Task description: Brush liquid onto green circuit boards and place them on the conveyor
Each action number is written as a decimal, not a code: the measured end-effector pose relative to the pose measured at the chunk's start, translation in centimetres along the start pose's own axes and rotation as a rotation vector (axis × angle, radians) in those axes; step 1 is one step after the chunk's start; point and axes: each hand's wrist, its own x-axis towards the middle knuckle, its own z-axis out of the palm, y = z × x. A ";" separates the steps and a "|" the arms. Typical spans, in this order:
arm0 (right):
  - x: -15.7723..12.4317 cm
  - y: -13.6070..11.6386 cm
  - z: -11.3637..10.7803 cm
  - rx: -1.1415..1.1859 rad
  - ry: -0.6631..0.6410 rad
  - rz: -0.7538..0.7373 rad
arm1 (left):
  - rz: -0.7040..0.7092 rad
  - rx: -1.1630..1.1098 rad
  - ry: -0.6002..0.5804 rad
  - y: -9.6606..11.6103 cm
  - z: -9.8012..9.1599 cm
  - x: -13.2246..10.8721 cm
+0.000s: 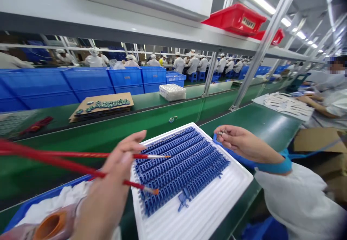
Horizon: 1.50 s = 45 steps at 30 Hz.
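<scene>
Two red-handled paintbrushes (108, 155) are in my left hand (110, 182), at the lower left. Their tips point right, over a white tray (235, 176). Rows of small blue plastic parts (179, 160) fill the tray's upper left portion, and a couple of loose ones lie at the near edge of the rows. My right hand (235, 140), with a blue band (279, 165) at the wrist, pinches several small metallic pieces (222, 133). It is above a blue container (241, 158) beside the tray's right edge, which it partly hides.
A blue bin with white cloth (54, 200) and an orange ring (50, 225) sits lower left. Cardboard with round green parts (108, 105) and a clear tray stack (172, 92) stand across the belt. A shelf with a red bin (235, 19) hangs overhead. Another person works at right beside white pieces (287, 104).
</scene>
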 end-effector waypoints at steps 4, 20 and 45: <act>-0.4 -3.1 8.3 -0.260 -0.168 -0.201 | 0.008 0.123 -0.184 -0.1 2.5 -0.3; -1.2 -0.6 14.3 -0.597 0.032 -0.671 | 0.130 0.142 -0.364 0.3 2.3 -2.1; -0.9 1.4 13.0 -0.377 -0.011 -0.427 | 0.097 0.241 -0.506 -0.1 1.7 -1.1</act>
